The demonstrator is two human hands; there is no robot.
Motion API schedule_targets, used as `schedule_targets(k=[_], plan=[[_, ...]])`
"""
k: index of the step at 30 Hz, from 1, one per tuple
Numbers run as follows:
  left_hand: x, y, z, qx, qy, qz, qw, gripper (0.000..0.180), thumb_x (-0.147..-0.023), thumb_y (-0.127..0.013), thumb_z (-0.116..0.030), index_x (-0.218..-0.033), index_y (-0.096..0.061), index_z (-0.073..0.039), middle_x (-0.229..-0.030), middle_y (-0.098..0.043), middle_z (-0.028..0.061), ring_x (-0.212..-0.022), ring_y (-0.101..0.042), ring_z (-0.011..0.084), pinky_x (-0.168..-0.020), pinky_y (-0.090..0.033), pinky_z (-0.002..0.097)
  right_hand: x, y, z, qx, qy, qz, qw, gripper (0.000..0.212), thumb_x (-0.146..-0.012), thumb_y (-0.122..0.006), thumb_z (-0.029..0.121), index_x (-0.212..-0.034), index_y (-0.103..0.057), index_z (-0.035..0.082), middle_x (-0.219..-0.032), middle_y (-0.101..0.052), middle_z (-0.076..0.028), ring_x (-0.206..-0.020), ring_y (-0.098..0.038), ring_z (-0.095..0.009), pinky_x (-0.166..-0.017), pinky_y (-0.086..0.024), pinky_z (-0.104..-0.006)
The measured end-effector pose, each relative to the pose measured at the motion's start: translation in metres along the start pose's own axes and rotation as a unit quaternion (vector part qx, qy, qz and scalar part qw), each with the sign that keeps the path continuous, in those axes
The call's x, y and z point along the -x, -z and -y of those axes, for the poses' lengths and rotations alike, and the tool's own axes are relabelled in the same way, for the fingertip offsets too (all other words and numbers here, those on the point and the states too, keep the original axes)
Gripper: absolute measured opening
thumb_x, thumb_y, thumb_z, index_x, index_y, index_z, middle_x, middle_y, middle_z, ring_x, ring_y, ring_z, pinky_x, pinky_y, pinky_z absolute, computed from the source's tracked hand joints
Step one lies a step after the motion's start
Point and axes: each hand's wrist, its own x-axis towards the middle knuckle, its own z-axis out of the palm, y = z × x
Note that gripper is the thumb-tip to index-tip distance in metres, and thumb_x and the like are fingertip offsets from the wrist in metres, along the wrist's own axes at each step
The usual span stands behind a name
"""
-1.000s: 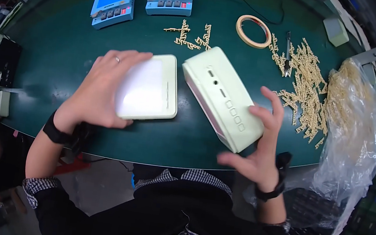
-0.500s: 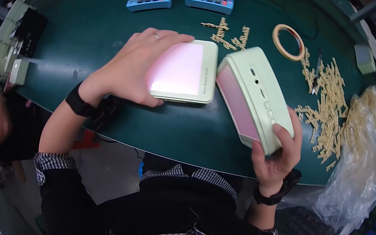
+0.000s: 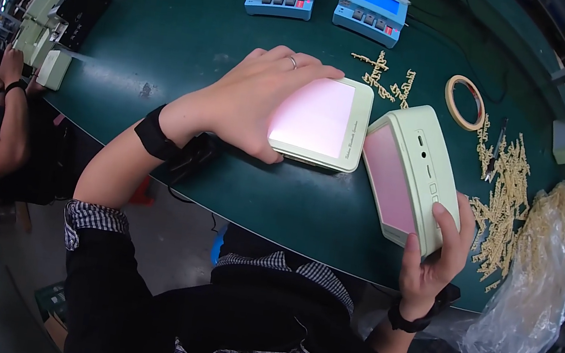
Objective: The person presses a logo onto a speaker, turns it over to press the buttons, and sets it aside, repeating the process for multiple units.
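My left hand (image 3: 253, 104) spans a pale green device with a glowing pinkish-white screen (image 3: 316, 120), thumb on its near edge and fingers along the far edge. That device lies on the table, screen up. To its right, a second pale green device (image 3: 421, 173) rests tilted, its side with ports and a row of buttons turned up. Its dull pinkish screen faces left and toward me. My right hand (image 3: 435, 259) grips its near right end between thumb and fingers. The two devices sit close together at their facing corners.
Two blue instruments with lit displays (image 3: 370, 8) stand at the back. Beige letter-shaped pieces (image 3: 503, 200) are heaped at right, beside a clear plastic bag (image 3: 525, 297), a tape roll (image 3: 464, 102) and a dark slim tool (image 3: 496, 152). A co-worker's arm (image 3: 15, 117) shows at left.
The whole scene has shifted rightward and slightly down in the picture as the view turned. Both hands keep their holds, and the two devices stay in nearly the same place relative to each other.
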Motion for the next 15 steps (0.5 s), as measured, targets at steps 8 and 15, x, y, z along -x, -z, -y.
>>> schedule_targets(k=[8, 15], plan=[[-0.004, 0.005, 0.003, 0.015, 0.002, 0.048, 0.999, 0.114, -0.045, -0.084, -0.032, -0.147, -0.037, -0.010, -0.141, -0.046, 0.0160, -0.123, -0.045, 0.0346, -0.103, -0.035, 0.0444, -0.001, 0.002, 0.006, 0.020, -0.004, 0.008, 1.000, 0.044, -0.079, -0.065, 0.010, -0.121, -0.057, 0.004, -0.132, -0.050, -0.027, -0.118, -0.052, -0.040, -0.101, -0.039, -0.0465], [-0.008, 0.028, 0.067, 0.293, -0.006, -0.085, 0.952, 0.093, -0.074, -0.072, -0.049, -0.149, -0.034, -0.010, -0.143, -0.048, 0.0133, -0.126, -0.047, 0.0275, -0.105, -0.037, 0.0383, 0.009, -0.011, -0.009, -0.064, 0.039, -0.074, 0.994, 0.044, -0.079, -0.075, 0.013, -0.119, -0.060, 0.006, -0.132, -0.050, -0.031, -0.116, -0.056, -0.043, -0.095, -0.047, -0.0453]])
